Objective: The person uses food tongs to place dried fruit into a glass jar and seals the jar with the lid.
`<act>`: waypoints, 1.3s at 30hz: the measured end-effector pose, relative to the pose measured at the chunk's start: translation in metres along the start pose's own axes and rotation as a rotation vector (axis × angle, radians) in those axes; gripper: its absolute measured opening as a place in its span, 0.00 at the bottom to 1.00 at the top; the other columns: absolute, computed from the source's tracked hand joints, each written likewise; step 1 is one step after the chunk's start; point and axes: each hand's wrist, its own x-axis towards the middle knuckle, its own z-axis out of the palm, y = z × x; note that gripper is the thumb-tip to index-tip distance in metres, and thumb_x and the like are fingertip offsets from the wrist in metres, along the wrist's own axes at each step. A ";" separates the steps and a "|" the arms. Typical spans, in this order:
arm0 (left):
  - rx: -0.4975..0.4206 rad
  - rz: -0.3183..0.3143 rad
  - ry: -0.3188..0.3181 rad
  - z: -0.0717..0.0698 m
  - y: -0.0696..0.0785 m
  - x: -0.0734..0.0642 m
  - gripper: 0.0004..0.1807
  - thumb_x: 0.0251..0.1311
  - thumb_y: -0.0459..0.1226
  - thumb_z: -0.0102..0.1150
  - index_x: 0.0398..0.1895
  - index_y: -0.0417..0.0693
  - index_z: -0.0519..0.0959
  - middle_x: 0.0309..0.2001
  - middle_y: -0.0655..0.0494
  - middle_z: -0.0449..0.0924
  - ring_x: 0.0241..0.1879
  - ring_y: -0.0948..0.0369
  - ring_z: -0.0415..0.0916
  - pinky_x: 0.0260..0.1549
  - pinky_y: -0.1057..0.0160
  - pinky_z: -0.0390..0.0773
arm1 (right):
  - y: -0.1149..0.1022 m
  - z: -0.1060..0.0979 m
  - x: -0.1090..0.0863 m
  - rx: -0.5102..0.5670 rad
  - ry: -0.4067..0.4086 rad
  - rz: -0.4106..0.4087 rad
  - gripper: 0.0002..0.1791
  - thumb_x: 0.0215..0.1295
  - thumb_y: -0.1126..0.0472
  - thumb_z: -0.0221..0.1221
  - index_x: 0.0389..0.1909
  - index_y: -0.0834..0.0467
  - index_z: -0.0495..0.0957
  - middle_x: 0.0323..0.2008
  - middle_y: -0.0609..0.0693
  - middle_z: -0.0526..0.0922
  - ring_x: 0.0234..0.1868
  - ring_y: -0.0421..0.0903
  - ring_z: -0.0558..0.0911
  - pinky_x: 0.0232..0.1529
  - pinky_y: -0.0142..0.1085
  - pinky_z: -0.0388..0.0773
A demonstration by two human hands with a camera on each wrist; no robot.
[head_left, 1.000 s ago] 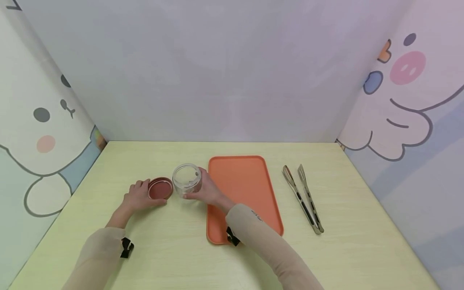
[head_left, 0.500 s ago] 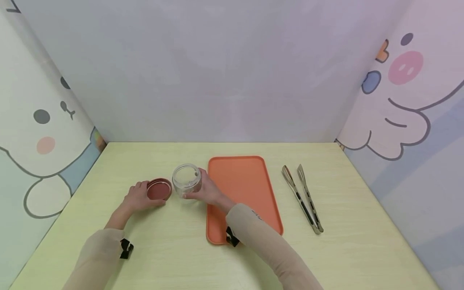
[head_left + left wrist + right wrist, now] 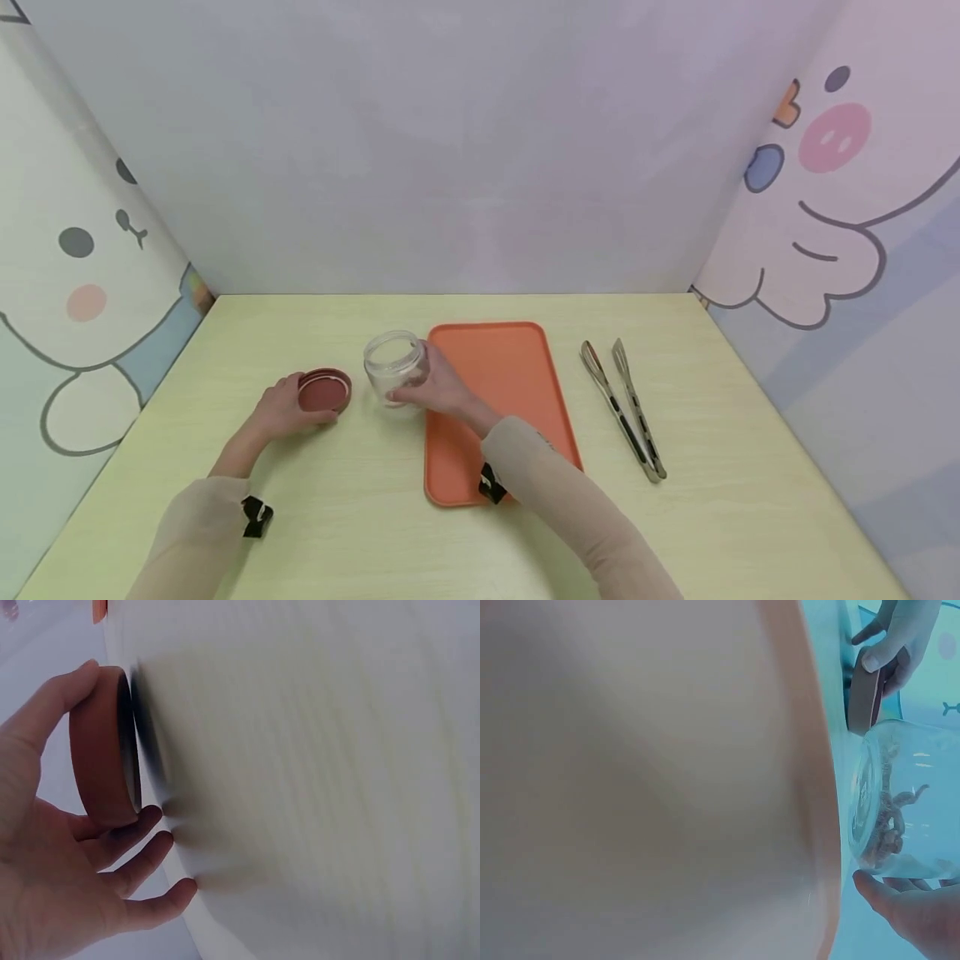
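In the head view, my left hand [image 3: 281, 410] holds a round reddish-brown lid [image 3: 325, 393] at the left, its inner side facing up. The left wrist view shows the lid's side wall [image 3: 97, 750] between thumb and index finger, with the other fingertips down at the table. My right hand [image 3: 444, 390] grips a clear jar [image 3: 393, 371] from its right side, just right of the lid. The jar's mouth is uncovered. Low inside it lie several brownish, curly pieces [image 3: 889, 825], seen in the right wrist view.
An orange tray [image 3: 517, 375] lies right of the jar, with my right forearm across its lower part. Metal tongs [image 3: 626, 412] with dark grips lie apart at its right. Walls with cartoon animals border the pale table [image 3: 360, 517].
The jar has moved slightly right and away from the lid, with my right hand around it. My left hand still holds the lid. The head view has shifted a little.
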 end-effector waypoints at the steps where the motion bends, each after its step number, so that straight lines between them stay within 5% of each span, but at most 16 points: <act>1: -0.007 -0.002 0.002 0.000 0.000 0.000 0.54 0.39 0.56 0.64 0.54 0.20 0.54 0.45 0.25 0.63 0.45 0.35 0.61 0.38 0.42 0.65 | 0.000 -0.001 0.000 0.017 -0.004 -0.013 0.49 0.38 0.56 0.71 0.62 0.55 0.54 0.52 0.46 0.67 0.50 0.43 0.69 0.45 0.37 0.68; 6: -0.049 0.008 0.007 -0.002 0.004 0.000 0.54 0.39 0.57 0.65 0.54 0.20 0.53 0.45 0.26 0.61 0.44 0.36 0.61 0.38 0.43 0.65 | 0.000 -0.006 0.000 0.077 -0.024 -0.096 0.43 0.40 0.61 0.70 0.59 0.54 0.58 0.51 0.47 0.70 0.50 0.45 0.70 0.42 0.38 0.70; 13: -0.127 -0.016 0.023 -0.005 0.008 -0.001 0.55 0.40 0.57 0.64 0.56 0.21 0.50 0.46 0.28 0.56 0.44 0.39 0.61 0.39 0.44 0.65 | -0.032 -0.022 -0.023 0.023 -0.024 -0.091 0.39 0.43 0.65 0.67 0.58 0.60 0.59 0.48 0.48 0.69 0.51 0.52 0.70 0.45 0.46 0.68; 18: -0.209 -0.039 0.049 -0.008 0.006 -0.002 0.53 0.43 0.55 0.63 0.56 0.21 0.51 0.48 0.28 0.55 0.47 0.39 0.58 0.41 0.45 0.65 | -0.032 -0.029 -0.030 -0.018 -0.029 -0.123 0.38 0.44 0.64 0.67 0.57 0.59 0.60 0.47 0.50 0.69 0.48 0.56 0.71 0.40 0.45 0.70; 27: -0.573 -0.080 0.020 -0.022 0.014 -0.010 0.51 0.53 0.52 0.56 0.65 0.33 0.38 0.60 0.32 0.49 0.59 0.41 0.49 0.49 0.45 0.59 | -0.033 -0.042 -0.033 0.008 -0.071 -0.194 0.34 0.44 0.66 0.67 0.54 0.59 0.64 0.42 0.48 0.73 0.41 0.57 0.75 0.30 0.37 0.75; 34: -0.766 -0.030 0.041 -0.026 0.024 -0.015 0.44 0.58 0.47 0.53 0.66 0.38 0.40 0.60 0.38 0.50 0.57 0.47 0.53 0.41 0.70 0.68 | -0.042 -0.048 -0.042 -0.085 -0.050 -0.156 0.39 0.47 0.62 0.65 0.60 0.64 0.57 0.50 0.56 0.63 0.50 0.58 0.68 0.40 0.42 0.71; 39: -0.944 0.029 0.027 -0.024 0.032 -0.016 0.40 0.59 0.40 0.53 0.65 0.37 0.40 0.59 0.40 0.50 0.53 0.56 0.58 0.42 0.67 0.69 | -0.032 -0.050 -0.041 -0.091 -0.034 -0.126 0.43 0.46 0.59 0.66 0.63 0.61 0.54 0.52 0.56 0.59 0.52 0.56 0.66 0.39 0.42 0.72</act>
